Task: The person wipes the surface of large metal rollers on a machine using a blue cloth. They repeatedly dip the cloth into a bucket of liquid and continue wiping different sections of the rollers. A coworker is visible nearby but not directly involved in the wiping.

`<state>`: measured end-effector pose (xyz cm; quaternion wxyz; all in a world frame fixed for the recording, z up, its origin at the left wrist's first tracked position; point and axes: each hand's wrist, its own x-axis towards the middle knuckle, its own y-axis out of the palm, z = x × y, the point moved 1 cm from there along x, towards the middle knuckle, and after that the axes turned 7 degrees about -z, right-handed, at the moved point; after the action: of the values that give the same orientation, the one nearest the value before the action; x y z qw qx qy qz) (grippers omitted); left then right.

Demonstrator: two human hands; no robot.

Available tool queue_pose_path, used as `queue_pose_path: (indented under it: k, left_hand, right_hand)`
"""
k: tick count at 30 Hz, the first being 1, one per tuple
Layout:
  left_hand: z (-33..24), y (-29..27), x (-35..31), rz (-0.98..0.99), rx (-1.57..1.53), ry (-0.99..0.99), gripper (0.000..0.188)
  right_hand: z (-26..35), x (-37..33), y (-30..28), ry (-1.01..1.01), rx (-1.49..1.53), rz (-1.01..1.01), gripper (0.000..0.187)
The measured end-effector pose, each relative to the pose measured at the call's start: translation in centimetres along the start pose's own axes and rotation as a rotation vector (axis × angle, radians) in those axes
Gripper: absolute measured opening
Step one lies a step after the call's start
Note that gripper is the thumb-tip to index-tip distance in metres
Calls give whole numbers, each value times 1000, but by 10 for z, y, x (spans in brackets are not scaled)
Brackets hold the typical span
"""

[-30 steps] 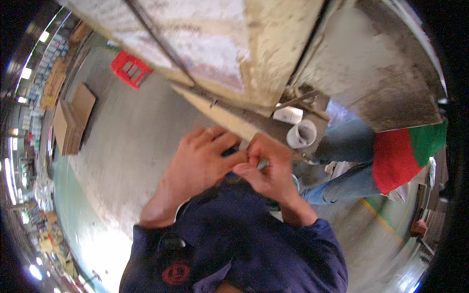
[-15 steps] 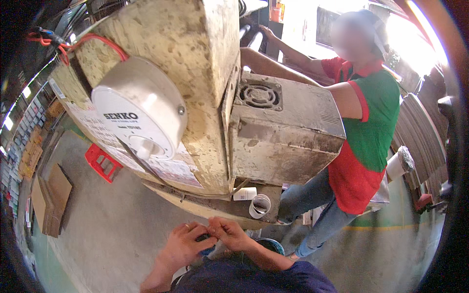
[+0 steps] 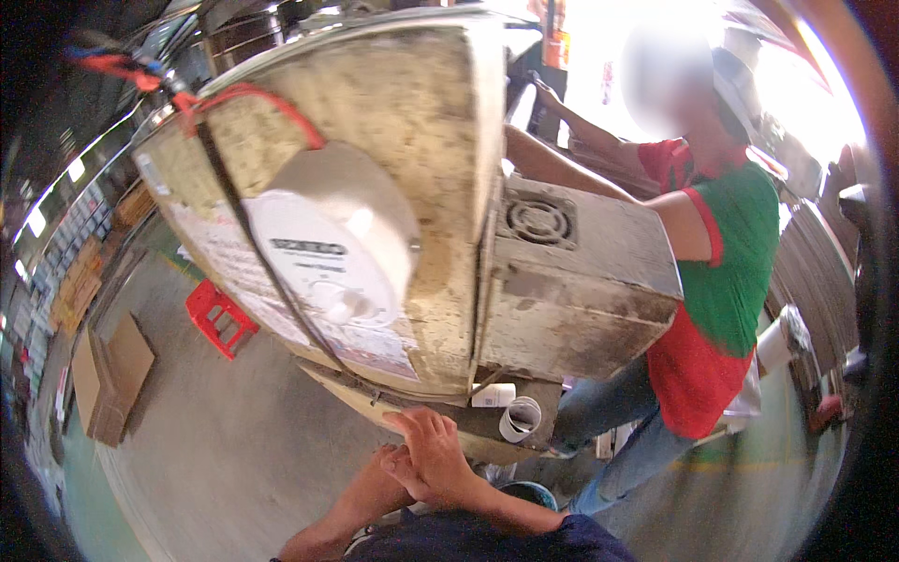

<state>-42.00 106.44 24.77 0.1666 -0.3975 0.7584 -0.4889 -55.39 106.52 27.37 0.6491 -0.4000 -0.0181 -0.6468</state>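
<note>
My two hands meet low in the middle, just in front of the machine's lower ledge. My left hand (image 3: 397, 476) is closed, with its fingers curled, and lies partly under the right one. My right hand (image 3: 435, 454) crosses over it, fingers bent and pressed together toward the left. Whatever lies between them is hidden. Closest to my hands is the cream, stained machine (image 3: 426, 122), which carries a round white dial control (image 3: 328, 248) and a grey box with a fan grille (image 3: 585, 281). A white cup (image 3: 520, 420) stands on the ledge beside a small white container (image 3: 493, 395) lying on its side.
A co-worker (image 3: 716, 309) in a green and red shirt stands at the right, arms reaching behind the machine. A red plastic stool (image 3: 222, 318) and folded cardboard (image 3: 110, 379) are on the floor at left. A bucket (image 3: 529, 494) stands below my right forearm.
My right hand has moved left and up over my left hand, covering the dark and blue item seen there before. The view has shifted, so the machine sits further right and lower.
</note>
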Motion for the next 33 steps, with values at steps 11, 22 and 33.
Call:
queue_pose_path:
  k: [11, 22, 33]
  left_hand:
    - [67, 26, -49, 45, -263, -112, 36]
    - [208, -103, -277, -788, 20, -632, 44]
    - [342, -223, -340, -909, 181, -477, 36]
  right_hand:
    - [-21, 9, 79, 39, 493, 42, 62]
    - [-6, 39, 263, -30, 187, 440, 48]
    - [140, 129, 493, 430, 1095, 905, 61]
